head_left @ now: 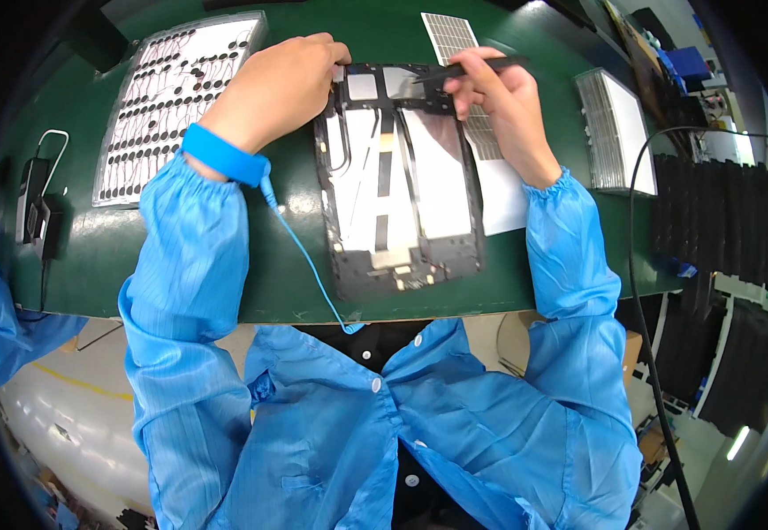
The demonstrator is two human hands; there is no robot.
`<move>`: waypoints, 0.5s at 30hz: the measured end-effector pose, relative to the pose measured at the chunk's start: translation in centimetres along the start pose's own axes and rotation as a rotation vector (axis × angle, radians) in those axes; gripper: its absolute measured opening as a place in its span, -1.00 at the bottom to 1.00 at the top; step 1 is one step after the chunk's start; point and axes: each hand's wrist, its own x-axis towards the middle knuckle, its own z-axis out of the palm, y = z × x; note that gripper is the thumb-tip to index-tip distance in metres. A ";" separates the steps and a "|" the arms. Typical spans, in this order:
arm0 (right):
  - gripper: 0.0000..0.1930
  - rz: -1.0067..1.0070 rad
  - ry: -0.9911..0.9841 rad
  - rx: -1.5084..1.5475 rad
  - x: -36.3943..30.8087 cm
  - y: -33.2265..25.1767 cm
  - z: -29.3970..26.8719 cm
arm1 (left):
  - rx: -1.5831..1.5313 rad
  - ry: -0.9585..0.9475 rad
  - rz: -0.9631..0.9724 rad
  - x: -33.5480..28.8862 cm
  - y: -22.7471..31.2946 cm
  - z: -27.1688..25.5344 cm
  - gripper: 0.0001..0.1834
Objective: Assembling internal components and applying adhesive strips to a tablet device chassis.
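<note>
An opened tablet [442,199] lies on the green table, its black frame around white panels, dark ribbon cables and small boards. At its top left corner my left hand [287,87] is closed, fingers bent onto the edge; the fingertips are partly hidden. My right hand [509,102] pinches black tweezers [506,63] by the top right corner. Their tips point left over a grey patch at the tablet's top. Under the tablet's right side and beyond it lie a white sheet [503,199] and a sheet of small pale labels [448,34].
At the left stands a clear tray [119,146] with rows of small black round parts on thin wires. A stack of thin trays [612,132] sits at the right. A blue wrist-strap cord [300,252] hangs from my left wrist; a black cable [633,238] runs down the right.
</note>
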 end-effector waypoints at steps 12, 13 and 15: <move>-0.74 0.071 -0.019 -0.149 -2.3 -0.2 3.9 | 0.020 -0.023 0.173 -4.2 3.3 -2.4 -0.72; -0.74 0.079 -0.019 -0.145 -2.2 -0.1 4.0 | 0.016 -0.029 0.169 -4.5 3.3 -2.7 -0.72; -0.74 0.090 -0.021 -0.145 -2.1 0.2 4.1 | 0.009 -0.005 0.220 -4.9 3.2 -3.3 -0.76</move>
